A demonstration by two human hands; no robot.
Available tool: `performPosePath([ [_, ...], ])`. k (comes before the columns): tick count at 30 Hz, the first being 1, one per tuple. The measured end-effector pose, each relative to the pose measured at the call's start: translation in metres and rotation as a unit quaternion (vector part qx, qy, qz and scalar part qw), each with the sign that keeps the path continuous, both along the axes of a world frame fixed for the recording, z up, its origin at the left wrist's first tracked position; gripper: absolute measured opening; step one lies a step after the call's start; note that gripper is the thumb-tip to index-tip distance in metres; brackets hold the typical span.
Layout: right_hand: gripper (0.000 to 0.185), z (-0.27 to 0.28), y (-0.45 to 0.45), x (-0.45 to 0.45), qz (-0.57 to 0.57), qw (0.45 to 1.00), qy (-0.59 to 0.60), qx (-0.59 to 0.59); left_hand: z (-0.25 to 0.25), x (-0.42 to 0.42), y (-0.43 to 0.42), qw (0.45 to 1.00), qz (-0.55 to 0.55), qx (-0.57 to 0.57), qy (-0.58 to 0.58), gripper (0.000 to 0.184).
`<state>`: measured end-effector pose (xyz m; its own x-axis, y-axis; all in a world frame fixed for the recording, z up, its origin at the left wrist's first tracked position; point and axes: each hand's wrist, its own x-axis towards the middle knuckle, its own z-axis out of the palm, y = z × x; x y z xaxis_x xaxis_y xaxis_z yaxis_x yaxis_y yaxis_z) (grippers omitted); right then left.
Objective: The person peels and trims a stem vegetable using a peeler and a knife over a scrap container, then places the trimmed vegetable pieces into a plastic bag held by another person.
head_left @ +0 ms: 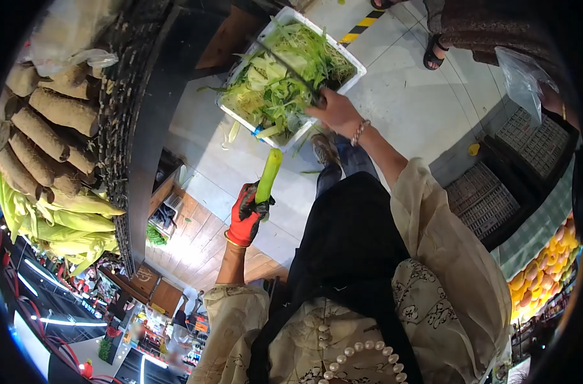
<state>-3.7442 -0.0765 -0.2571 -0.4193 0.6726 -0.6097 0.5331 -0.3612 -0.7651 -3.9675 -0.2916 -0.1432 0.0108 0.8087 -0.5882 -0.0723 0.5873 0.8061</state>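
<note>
My left hand (248, 212), in a red and black glove, is wrapped round a thick green stalk (269, 174) that stands up out of the fist. Bare and wearing a beaded bracelet, my right hand (337, 114) grips the dark handle of a long knife (285, 66). The blade reaches up and left over a white foam box (357, 70) heaped with green leaves and peelings (266, 83). The stalk's top end is just below the box's near edge, apart from the blade.
Brown root vegetables (64, 110) and corn in husks (73, 221) lie on a shelf at left. Dark crates (483, 195) and yellow fruit (544, 269) are at right. A person's sandalled foot (435, 54) and a hand by a plastic bag (520, 80) show at upper right.
</note>
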Motion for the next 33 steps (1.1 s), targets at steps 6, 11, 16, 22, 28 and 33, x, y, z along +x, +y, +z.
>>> performPosePath([
  [6,0.023,0.072,-0.039,0.041,0.139,0.943,0.146,0.264,-0.024,-0.019,-0.018,0.997,-0.017,-0.001,0.071,0.045],
  [11,0.022,0.091,-0.044,0.046,0.254,0.889,0.158,0.347,-0.002,-0.019,-0.012,0.802,-0.286,0.154,0.502,0.038],
  [16,0.025,0.083,-0.051,0.047,0.225,0.875,0.239,0.355,0.004,-0.019,-0.026,0.909,-0.203,0.145,0.334,0.044],
  [22,0.026,0.107,-0.044,0.056,0.259,0.876,0.238,0.331,0.021,-0.008,-0.025,0.932,-0.19,0.119,0.284,0.05],
  [28,0.027,0.098,-0.026,0.072,0.274,0.885,0.237,0.293,0.038,0.013,0.01,0.982,-0.153,0.033,0.102,0.057],
  [33,0.026,0.029,-0.028,0.128,0.28,0.937,0.057,0.199,0.038,0.019,0.052,0.978,-0.05,-0.078,-0.188,0.059],
])
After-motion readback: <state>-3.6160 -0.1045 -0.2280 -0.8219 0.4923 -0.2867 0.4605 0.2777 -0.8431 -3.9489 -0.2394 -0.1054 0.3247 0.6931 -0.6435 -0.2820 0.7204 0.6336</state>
